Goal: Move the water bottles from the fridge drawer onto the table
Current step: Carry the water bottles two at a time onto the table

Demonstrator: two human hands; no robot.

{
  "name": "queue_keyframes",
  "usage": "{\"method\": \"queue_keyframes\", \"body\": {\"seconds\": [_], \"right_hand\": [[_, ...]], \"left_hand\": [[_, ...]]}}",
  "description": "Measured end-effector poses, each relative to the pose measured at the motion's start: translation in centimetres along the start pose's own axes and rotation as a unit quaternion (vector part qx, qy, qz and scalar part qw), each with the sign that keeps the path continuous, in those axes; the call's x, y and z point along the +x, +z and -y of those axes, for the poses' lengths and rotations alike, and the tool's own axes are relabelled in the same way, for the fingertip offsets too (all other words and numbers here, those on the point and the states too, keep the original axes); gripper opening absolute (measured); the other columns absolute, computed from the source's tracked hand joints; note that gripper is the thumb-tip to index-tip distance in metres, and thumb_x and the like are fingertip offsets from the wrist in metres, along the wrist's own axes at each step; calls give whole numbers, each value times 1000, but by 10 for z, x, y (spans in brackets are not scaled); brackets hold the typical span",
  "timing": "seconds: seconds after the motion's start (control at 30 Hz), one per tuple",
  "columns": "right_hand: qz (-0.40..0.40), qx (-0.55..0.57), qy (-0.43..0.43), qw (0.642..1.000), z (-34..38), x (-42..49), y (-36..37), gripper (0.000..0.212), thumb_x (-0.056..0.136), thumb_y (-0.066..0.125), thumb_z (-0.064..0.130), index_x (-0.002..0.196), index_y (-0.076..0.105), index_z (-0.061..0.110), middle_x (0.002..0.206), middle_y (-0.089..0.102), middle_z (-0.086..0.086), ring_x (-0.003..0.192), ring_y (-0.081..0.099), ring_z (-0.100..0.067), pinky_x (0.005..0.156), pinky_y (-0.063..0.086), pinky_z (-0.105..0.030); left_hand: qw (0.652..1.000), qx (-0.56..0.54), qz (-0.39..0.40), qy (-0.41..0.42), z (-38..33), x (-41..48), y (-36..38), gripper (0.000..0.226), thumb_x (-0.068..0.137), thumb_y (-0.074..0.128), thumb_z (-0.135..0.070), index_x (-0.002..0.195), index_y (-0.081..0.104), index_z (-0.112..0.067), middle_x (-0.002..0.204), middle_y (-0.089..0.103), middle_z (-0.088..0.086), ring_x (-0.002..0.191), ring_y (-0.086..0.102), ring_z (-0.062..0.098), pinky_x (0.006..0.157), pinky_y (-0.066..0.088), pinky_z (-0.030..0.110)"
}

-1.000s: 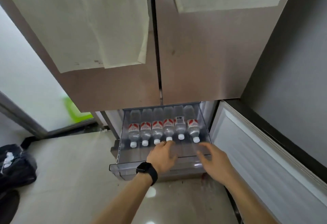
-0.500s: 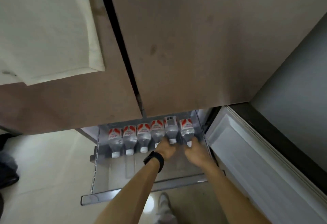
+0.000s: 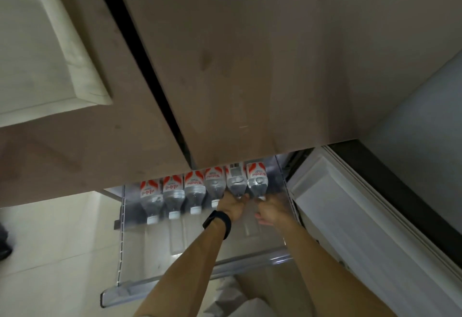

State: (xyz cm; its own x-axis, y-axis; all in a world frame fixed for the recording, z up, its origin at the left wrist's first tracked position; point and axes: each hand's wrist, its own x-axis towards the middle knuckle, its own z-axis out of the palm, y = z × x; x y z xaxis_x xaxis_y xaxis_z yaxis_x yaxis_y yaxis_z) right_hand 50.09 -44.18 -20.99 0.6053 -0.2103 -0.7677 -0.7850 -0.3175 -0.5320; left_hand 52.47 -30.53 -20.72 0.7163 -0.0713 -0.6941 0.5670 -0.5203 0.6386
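Water bottles [image 3: 192, 192] wearing red-and-white labels [image 3: 193, 179], white caps [image 3: 195, 210]; fridge doors [image 3: 250, 66] showing matte brown; watch [image 3: 218, 222] showing black.

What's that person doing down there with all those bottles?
A person is reaching into the pulled-out fridge drawer, where six water bottles lie side by side, caps toward them. The left hand, with a black watch on its wrist, grips the neck of the second bottle from the right. The right hand holds the rightmost bottle by its cap end. Both bottles lie in the row with the other four; none is out of the drawer yet.
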Motion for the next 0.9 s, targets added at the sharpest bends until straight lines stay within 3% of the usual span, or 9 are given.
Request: {"method": "queue_keyframes", "body": {"seconds": [0.1, 0.17, 0.27, 0.33, 0.47, 0.57, 0.67, 0.83, 0.9], "right_hand": [[60, 22, 36, 997, 10, -24, -5, 22, 98, 53, 22, 118, 59, 15, 95, 65, -8, 84, 63, -20, 78, 57, -33], [67, 15, 32, 997, 11, -36, -7, 23, 100, 50, 31, 113, 58, 15, 87, 59, -9, 76, 54, -19, 75, 51, -34], [39, -14, -18, 999, 11, -58, -9, 47, 100, 40, 61, 122, 55, 23, 112, 64, -11, 86, 60, -21, 70, 48, -27], [-8, -60, -84, 995, 11, -73, -14, 59, 101, 34, 63, 131, 57, 17, 126, 62, -16, 106, 61, -29, 81, 47, -29], [-60, -207, -135, 967, 9, -107, -29, 63, 103, 29, 57, 120, 64, 8, 123, 65, -19, 112, 62, -32, 81, 41, -30], [-96, -303, -173, 932, 7, -128, -39, 65, 105, 24, 55, 116, 67, 7, 118, 68, -17, 108, 63, -31, 83, 44, -33], [-152, -357, -212, 897, 5, -141, -50, 60, 105, 27, 55, 118, 64, 10, 117, 68, -12, 103, 64, -28, 74, 40, -29], [-201, -425, -292, 833, 16, -151, -69, 50, 105, 34, 48, 139, 45, 12, 129, 58, -10, 109, 62, -25, 80, 46, -30], [-175, -428, -330, 823, 18, -148, -68, 49, 105, 38, 44, 142, 42, 13, 135, 52, -11, 114, 58, -25, 88, 47, -30]], "left_hand": [[999, 34, 14, -3, -8, -16, -10, 34, 98, 57, -37, 130, 55, -24, 121, 65, 6, 105, 64, 28, 92, 56, 40], [997, 70, 34, -9, -15, -30, -17, 29, 100, 54, -37, 124, 59, -21, 118, 66, 7, 96, 63, 24, 87, 56, 37], [989, 137, 61, -18, -21, -49, -26, 30, 101, 51, -41, 117, 58, -17, 105, 65, 5, 81, 58, 17, 70, 51, 29], [985, 164, 53, -18, -22, -63, -32, 30, 100, 52, -43, 116, 59, -19, 103, 64, 3, 83, 59, 17, 72, 51, 28], [967, 251, -3, 29, -25, -89, -47, 49, 94, 53, -56, 132, 56, -27, 127, 63, 1, 114, 60, 23, 100, 48, 37], [943, 318, -73, 64, -30, -111, -57, 52, 90, 45, -68, 108, 67, -25, 104, 72, 2, 90, 67, 20, 85, 56, 36], [903, 392, -147, 97, -40, -137, -64, 42, 94, 50, -58, 92, 63, -18, 86, 66, 3, 76, 64, 21, 67, 55, 32], [860, 434, -231, 137, -58, -159, -72, 40, 93, 56, -49, 66, 48, -21, 71, 58, 0, 64, 56, 22, 58, 45, 30], [856, 441, -222, 154, -56, -158, -69, 36, 92, 56, -52, 72, 53, -22, 75, 61, -1, 68, 59, 20, 61, 50, 31]]}}
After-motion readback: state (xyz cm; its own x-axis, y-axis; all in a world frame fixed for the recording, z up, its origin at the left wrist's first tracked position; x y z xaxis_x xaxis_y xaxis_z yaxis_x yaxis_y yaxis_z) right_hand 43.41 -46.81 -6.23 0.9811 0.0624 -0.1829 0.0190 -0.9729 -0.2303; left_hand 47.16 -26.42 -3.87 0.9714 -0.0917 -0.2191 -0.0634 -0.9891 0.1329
